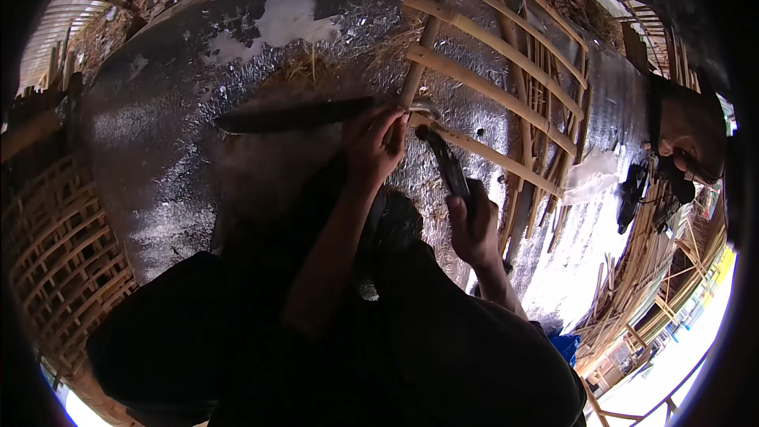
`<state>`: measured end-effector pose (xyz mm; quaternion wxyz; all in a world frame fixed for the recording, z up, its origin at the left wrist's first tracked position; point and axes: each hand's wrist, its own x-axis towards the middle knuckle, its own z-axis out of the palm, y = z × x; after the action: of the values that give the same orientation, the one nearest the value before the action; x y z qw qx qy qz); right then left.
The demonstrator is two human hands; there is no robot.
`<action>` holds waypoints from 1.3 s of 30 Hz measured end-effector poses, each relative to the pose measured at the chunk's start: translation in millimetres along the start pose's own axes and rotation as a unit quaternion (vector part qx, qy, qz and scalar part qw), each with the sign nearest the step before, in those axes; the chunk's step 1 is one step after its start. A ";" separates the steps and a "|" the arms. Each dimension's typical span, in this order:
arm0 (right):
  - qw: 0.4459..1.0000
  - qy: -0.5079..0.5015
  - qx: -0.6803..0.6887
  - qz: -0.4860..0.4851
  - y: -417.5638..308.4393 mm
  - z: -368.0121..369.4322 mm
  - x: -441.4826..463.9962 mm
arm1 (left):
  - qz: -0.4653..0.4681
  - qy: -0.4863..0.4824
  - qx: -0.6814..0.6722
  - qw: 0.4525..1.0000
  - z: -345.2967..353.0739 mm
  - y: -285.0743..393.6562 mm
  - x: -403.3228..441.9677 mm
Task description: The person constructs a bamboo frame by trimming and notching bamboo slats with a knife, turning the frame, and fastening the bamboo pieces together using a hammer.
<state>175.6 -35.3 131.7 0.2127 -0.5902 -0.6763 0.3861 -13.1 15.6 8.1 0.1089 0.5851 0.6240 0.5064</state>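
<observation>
My left hand [375,142] is closed with its fingertips pinched at the end of a bamboo slat, beside a crossing pole; what lies between the fingertips is too small to make out. A long dark blade-like piece [296,116] extends leftward from behind this hand. My right hand [478,229] is wrapped round the handle of a hammer [448,160], whose head is near the slat, just right of my left fingertips. The bamboo frame [494,88] has several pale slats across darker poles and lies on a shiny foil-like sheet [178,182].
A woven bamboo lattice [67,245] stands at the left. Bundles of thin bamboo strips [632,269] lie at the right. A person's bare foot [692,130] shows at the far right, near dark sandals [631,196]. Straw [312,69] is scattered on the sheet.
</observation>
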 end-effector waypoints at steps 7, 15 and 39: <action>0.999 0.045 -0.030 -0.001 15.0 23.2 16.2 | -0.004 0.004 -0.008 1.000 3.5 -5.3 -4.3; 0.992 0.099 -0.061 -0.042 6.7 19.6 23.3 | -0.020 0.001 -0.021 1.000 5.1 -7.1 -8.2; 0.992 -0.070 -0.078 -0.068 49.1 30.3 127.5 | -0.019 -0.115 0.046 0.992 -3.6 -6.3 14.1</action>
<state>157.1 79.4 53.8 0.1444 -0.5291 -0.7560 0.3572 -23.7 27.0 11.4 0.1620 0.6317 0.6413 0.4043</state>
